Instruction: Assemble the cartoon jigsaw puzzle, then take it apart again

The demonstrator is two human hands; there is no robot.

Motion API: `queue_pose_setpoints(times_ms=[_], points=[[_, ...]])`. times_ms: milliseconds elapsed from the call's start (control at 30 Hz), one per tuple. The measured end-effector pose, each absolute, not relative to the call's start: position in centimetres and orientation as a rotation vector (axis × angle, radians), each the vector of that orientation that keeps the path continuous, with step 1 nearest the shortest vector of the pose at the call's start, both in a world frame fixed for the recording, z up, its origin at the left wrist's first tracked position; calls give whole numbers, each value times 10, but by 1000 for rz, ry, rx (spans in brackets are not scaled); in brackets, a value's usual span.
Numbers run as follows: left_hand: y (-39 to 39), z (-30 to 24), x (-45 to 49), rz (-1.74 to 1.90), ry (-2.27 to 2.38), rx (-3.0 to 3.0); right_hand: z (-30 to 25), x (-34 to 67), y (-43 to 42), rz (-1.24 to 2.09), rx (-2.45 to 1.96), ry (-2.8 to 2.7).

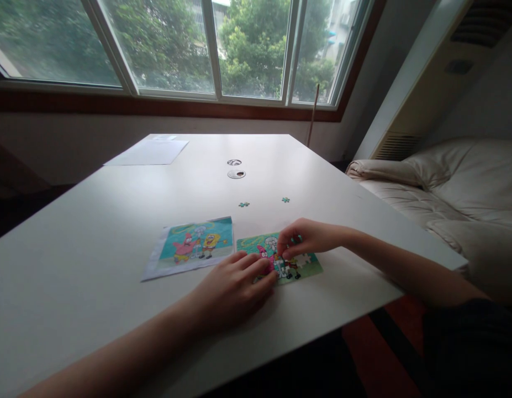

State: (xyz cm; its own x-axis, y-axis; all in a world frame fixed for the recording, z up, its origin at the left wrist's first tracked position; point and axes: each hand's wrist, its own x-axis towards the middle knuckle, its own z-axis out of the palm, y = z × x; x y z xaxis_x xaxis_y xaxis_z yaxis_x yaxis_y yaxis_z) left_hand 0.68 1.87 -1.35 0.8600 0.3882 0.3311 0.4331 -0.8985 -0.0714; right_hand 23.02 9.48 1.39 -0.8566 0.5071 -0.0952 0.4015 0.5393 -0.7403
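A partly assembled cartoon jigsaw puzzle [316, 270] lies on the white table in front of me, with pale gaps showing on its right side. My left hand [237, 284] rests flat over the puzzle's lower left part, fingers stretched out. Above the middle of the puzzle, my right hand [305, 237] is closed in a pinch, fingertips pointing down; whatever is between them is hidden. Left of the puzzle lies a printed picture sheet [198, 243] with the same cartoon characters. Two loose puzzle pieces, one on the left [244, 204] and one on the right [285, 199], lie beyond it.
Farther back on the table [94, 221] are two small round discs, a nearer one [236, 174] and a farther one [234, 162]. White paper [150, 152] lies at the far left. A pale sofa [479, 182] stands to the right, and a thin stick [312, 116] leans near the window.
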Motion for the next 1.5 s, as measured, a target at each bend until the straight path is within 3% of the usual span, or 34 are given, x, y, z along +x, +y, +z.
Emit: queue_pose_setpoints(times_ms=[267, 967, 1300, 1500], points=[[19, -14, 7, -495, -625, -2870, 15, 229, 93, 1233, -775, -2658], [18, -16, 7, -488, -659, -2886, 13, 233, 97, 855, -767, -2752], [22, -16, 5, -480, -833, -3041, -18, 278, 167, 242, -1147, -2466], [25, -15, 5, -425, -769, -3089, -28, 280, 177, 81, -1131, -2566]])
